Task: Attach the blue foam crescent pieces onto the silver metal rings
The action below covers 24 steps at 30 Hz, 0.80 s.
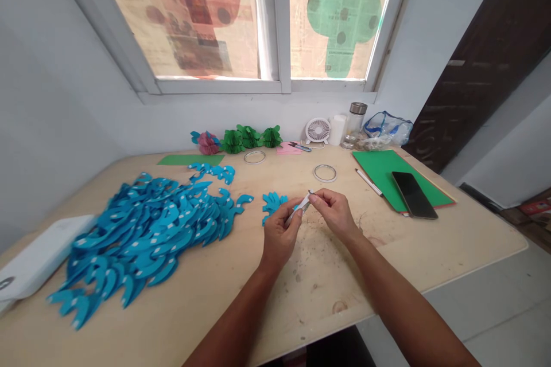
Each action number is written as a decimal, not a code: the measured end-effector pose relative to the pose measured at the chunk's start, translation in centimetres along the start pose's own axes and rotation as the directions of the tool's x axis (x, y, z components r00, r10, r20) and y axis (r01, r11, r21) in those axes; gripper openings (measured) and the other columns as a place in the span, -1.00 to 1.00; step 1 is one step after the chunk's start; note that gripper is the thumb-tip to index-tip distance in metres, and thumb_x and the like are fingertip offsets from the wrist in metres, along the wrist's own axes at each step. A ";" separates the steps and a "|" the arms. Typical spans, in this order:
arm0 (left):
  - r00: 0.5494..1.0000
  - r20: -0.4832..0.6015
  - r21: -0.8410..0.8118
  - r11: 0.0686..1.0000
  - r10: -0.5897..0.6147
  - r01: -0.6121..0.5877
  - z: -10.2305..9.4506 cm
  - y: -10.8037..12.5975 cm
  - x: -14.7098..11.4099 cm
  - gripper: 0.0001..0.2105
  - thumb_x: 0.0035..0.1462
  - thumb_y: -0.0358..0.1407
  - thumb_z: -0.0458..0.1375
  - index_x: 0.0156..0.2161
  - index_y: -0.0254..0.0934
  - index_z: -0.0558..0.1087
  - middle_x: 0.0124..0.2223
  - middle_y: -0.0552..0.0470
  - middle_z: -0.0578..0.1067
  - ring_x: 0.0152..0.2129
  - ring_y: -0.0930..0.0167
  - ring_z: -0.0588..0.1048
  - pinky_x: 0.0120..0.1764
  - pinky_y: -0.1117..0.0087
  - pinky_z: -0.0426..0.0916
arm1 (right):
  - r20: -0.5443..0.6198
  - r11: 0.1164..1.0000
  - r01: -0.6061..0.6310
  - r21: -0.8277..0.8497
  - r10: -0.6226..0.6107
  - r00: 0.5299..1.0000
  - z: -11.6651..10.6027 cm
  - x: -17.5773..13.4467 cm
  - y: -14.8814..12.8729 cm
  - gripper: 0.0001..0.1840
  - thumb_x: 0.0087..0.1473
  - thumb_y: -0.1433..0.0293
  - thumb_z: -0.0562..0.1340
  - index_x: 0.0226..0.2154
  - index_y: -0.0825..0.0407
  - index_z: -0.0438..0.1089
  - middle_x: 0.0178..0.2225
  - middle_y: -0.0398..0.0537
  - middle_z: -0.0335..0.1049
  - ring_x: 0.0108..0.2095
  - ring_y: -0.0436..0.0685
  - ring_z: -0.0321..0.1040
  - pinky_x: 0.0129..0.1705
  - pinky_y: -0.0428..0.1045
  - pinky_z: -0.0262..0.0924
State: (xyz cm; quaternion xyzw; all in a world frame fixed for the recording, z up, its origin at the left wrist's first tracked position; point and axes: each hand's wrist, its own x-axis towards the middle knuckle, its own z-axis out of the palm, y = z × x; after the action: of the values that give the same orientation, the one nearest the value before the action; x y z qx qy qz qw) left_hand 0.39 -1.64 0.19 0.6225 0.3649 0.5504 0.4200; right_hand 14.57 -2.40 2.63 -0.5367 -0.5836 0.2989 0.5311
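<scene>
My left hand point(280, 236) is closed around a slim white-and-grey object point(303, 204), whose exact kind I cannot make out. A bit of blue shows by the left fingers. My right hand point(336, 215) pinches the far end of the same slim object between thumb and fingers. Just behind my left hand lies a small group of blue paper cutouts point(274, 203), partly hidden by it. To the left spreads a large heap of curved blue paper cutouts point(159, 229) with small white squares on them.
Two tape rolls point(325, 180) lie behind my hands. At the back are paper pompoms point(249, 136), scissors point(300, 147), a fan point(317, 131) and a glass bottle point(354, 125). A phone point(414, 195) rests on green sheets point(379, 169) at right; a white box-like device point(45, 255) is left.
</scene>
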 end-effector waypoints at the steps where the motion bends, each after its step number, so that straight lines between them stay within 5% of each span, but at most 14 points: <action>1: 1.000 -0.002 0.005 1.000 -0.002 0.002 0.0 0.0 0.0 -0.70 0.03 -0.20 0.12 -0.14 -0.28 0.50 -0.50 0.08 0.44 -0.55 0.48 0.35 -0.47 0.51 0.25 | -0.010 1.000 0.008 -0.013 -0.008 1.000 0.0 0.0 0.0 -0.69 0.00 0.20 0.17 -0.53 0.11 0.38 -0.64 -0.24 0.01 -0.57 -0.06 -0.04 -0.53 -0.11 -0.13; 14: 0.997 -0.063 -0.020 0.999 -0.045 0.044 -0.3 -0.4 0.0 -0.71 0.02 -0.18 0.14 -0.18 -0.28 0.50 -0.51 0.09 0.41 -0.62 0.53 0.26 -0.56 0.53 0.19 | -0.012 0.999 -0.012 -0.031 0.012 1.000 0.2 -0.1 0.4 -0.70 -0.02 0.17 0.19 -0.51 0.09 0.33 -0.62 -0.26 0.00 -0.57 -0.06 -0.03 -0.52 -0.12 -0.09; 24: 1.000 -0.015 -0.020 1.000 -0.022 0.022 0.1 0.0 0.0 -0.70 0.02 -0.18 0.14 -0.16 -0.26 0.50 -0.49 0.06 0.47 -0.52 0.45 0.39 -0.41 0.45 0.30 | 0.050 1.000 0.000 -0.024 0.001 0.999 0.3 -0.1 0.1 -0.70 -0.02 0.17 0.18 -0.49 0.09 0.35 -0.61 -0.24 0.09 -0.55 -0.06 0.02 -0.49 -0.12 -0.05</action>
State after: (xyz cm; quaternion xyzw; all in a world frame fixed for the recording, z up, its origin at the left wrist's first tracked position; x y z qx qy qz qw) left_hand 0.48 -1.63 0.23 0.6099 0.3695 0.5540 0.4296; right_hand 14.33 -2.39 2.40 -0.5356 -0.6000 0.3052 0.5099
